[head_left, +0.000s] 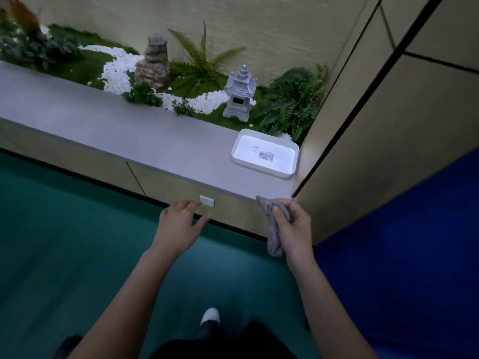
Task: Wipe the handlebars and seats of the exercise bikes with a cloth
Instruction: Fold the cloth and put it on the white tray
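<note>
Right hand (293,224) grips the bunched grey cloth (275,234) just below the ledge (129,136), near the white tray (264,172); left hand (178,224) is empty, fingers relaxed. No exercise bikes in view, so the wiping looks either unstarted or finished, can't tell.

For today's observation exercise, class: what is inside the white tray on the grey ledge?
Inside the white tray lies only a small printed label, flat on its floor. Its print is too blurred to read. The near wall may hide a thin strip of floor.
</note>
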The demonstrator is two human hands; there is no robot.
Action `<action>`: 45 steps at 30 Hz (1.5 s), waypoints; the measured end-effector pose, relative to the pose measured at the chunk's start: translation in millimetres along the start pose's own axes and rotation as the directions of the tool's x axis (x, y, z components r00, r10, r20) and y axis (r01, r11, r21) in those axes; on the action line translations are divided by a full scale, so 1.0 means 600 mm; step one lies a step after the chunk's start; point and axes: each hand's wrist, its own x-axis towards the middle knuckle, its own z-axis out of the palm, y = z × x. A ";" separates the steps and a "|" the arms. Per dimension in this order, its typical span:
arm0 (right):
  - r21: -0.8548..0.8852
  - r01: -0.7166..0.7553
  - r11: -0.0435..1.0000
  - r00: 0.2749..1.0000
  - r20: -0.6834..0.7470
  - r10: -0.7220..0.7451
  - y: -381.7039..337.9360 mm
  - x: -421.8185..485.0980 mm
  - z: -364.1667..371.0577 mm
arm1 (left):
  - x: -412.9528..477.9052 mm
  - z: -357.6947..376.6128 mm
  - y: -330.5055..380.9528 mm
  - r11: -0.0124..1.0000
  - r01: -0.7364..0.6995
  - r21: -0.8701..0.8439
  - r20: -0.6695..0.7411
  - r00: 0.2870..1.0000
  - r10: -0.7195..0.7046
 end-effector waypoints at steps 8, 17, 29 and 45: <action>0.011 -0.071 0.997 0.996 -0.053 0.071 0.008 0.127 0.024 | 0.132 0.015 -0.001 1.000 -0.015 -0.012 0.089 0.996 0.016; 0.045 -0.086 0.995 0.994 -0.056 0.088 0.003 0.326 0.042 | 0.332 0.018 0.068 0.994 -0.086 0.075 0.103 0.992 0.078; 0.024 -0.087 0.996 0.996 -0.033 0.087 -0.032 0.500 0.054 | 0.513 0.011 0.149 0.980 -0.181 0.080 0.140 0.976 0.169; -0.006 0.046 0.999 0.973 -0.226 -0.047 -0.103 0.661 0.199 | 0.723 -0.045 0.211 0.496 0.172 -0.851 0.353 0.887 0.298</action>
